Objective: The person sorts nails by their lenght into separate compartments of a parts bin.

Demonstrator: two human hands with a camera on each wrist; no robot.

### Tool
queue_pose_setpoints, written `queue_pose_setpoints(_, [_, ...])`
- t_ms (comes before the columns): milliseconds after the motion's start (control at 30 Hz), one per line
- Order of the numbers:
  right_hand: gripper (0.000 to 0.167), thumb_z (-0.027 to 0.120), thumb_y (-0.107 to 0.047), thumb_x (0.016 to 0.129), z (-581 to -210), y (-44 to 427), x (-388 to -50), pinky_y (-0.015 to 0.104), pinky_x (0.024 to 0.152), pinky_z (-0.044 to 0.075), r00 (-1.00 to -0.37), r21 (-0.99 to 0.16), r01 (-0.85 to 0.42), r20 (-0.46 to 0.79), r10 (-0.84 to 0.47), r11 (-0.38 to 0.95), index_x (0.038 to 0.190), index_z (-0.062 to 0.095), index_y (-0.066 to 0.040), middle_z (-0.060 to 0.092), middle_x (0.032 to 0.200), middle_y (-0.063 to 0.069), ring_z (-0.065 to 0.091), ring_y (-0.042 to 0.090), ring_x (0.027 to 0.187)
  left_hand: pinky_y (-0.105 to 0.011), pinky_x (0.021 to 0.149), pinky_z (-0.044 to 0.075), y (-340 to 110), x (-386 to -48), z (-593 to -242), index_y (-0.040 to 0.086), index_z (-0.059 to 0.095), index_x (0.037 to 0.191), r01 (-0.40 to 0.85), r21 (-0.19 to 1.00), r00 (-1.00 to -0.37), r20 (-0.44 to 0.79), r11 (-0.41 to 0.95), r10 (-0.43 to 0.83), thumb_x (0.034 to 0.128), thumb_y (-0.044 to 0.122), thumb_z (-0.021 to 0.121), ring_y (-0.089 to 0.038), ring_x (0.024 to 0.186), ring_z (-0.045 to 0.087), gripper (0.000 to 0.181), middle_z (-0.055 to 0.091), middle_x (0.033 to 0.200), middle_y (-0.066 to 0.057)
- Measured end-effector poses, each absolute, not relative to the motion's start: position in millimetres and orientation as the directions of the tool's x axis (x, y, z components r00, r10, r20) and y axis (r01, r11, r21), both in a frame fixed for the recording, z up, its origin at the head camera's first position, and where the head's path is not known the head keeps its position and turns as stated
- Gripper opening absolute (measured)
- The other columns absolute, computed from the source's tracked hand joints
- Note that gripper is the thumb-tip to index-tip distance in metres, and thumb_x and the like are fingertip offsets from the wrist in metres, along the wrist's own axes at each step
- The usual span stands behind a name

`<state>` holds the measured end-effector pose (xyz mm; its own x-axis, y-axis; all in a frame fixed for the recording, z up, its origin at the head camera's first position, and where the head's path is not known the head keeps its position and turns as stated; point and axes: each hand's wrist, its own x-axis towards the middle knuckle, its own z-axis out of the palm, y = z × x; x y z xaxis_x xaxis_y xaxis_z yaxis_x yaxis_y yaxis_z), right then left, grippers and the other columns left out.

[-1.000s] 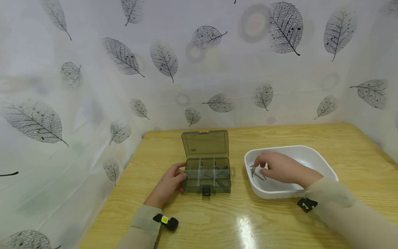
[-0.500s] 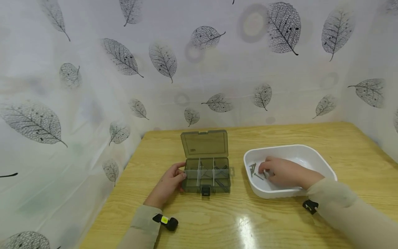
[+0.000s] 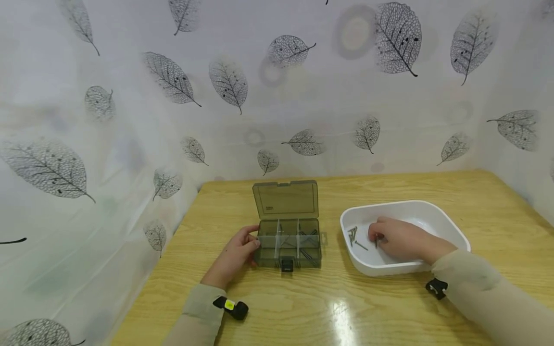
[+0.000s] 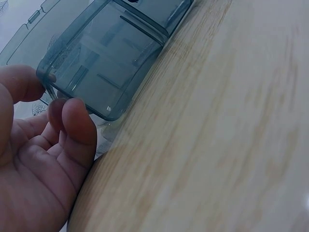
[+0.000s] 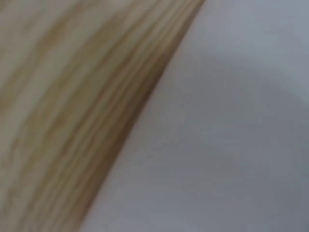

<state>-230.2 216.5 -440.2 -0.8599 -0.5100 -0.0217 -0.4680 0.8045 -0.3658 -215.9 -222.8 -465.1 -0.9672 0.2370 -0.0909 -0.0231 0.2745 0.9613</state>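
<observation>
In the head view a smoky grey, see-through compartment box (image 3: 287,263) stands on the table with its lid (image 3: 285,199) raised. Screws (image 3: 308,254) lie in its middle and right compartments. My left hand (image 3: 233,252) holds the box's left end; in the left wrist view, bent fingers and the thumb pinch the box's corner (image 4: 104,92). To the right, my right hand (image 3: 400,239) is inside a white tray (image 3: 450,230). Its fingers pinch a small screw (image 3: 376,241), mostly hidden by the hand. Several loose screws (image 3: 353,235) lie left of the fingers.
The wood-grain table (image 3: 303,307) carries the box and the tray. A leaf-printed curtain (image 3: 320,96) hangs behind and at the sides. The right wrist view shows only blurred tray wall (image 5: 217,145) and wood grain (image 5: 58,96).
My right hand has shifted a little to the right in the tray, away from the screws at its left end, and a screw now shows at its fingertips. The left hand keeps its place.
</observation>
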Motion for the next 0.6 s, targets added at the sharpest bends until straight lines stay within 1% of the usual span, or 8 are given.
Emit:
queue_pose_setpoints(167, [0.024, 0.063, -0.001, 0.085, -441, 218, -231, 0.032, 0.069, 0.045, -0.862, -0.349, -0.475, -0.002, -0.508, 0.808, 0.083, 0.064, -0.025, 0.051, 0.085, -0.007, 0.049, 0.011, 0.074, -0.04, 0.063, 0.056, -223, -217, -466, 0.008, 0.04, 0.152, -0.016, 0.961, -0.967, -0.085, 0.278, 0.239, 0.1034, 0.012, 0.055, -0.022, 0.07, 0.05, 0.051, 0.054, 0.106, -0.018])
queue_pose_setpoints(333, [0.021, 0.065, -0.003, 0.086, -441, 219, -232, 0.031, 0.068, 0.045, -0.851, -0.327, -0.496, 0.001, -0.524, 0.804, 0.082, 0.063, -0.024, 0.051, 0.085, -0.008, 0.048, 0.009, 0.074, -0.04, 0.063, 0.056, -224, -218, -468, 0.009, 0.039, 0.153, -0.017, 0.958, -0.968, -0.088, 0.285, 0.236, 0.1043, 0.013, 0.055, -0.022, 0.07, 0.049, 0.051, 0.054, 0.107, -0.018])
queue_pose_setpoints(433, [0.019, 0.065, -0.003, 0.086, -440, 217, -231, 0.031, 0.068, 0.045, -0.845, -0.345, -0.502, -0.001, -0.536, 0.793, 0.082, 0.063, -0.022, 0.053, 0.083, -0.009, 0.049, 0.009, 0.073, -0.04, 0.063, 0.056, -223, -217, -465, 0.008, 0.039, 0.153, -0.022, 0.956, -0.968, -0.093, 0.293, 0.232, 0.1045, 0.012, 0.054, -0.021, 0.07, 0.049, 0.051, 0.054, 0.107, -0.018])
queue_pose_setpoints(600, [0.019, 0.063, -0.001, 0.087, -437, 212, -232, 0.029, 0.069, 0.046, -0.827, -0.404, -0.52, 0.017, -0.562, 0.753, 0.085, 0.063, -0.02, 0.057, 0.081, -0.011, 0.05, 0.007, 0.074, -0.039, 0.064, 0.055, -220, -212, -456, 0.003, 0.037, 0.153, -0.022, 0.951, -0.967, -0.098, 0.309, 0.235, 0.1047, 0.007, 0.051, -0.021, 0.07, 0.048, 0.05, 0.053, 0.107, -0.023])
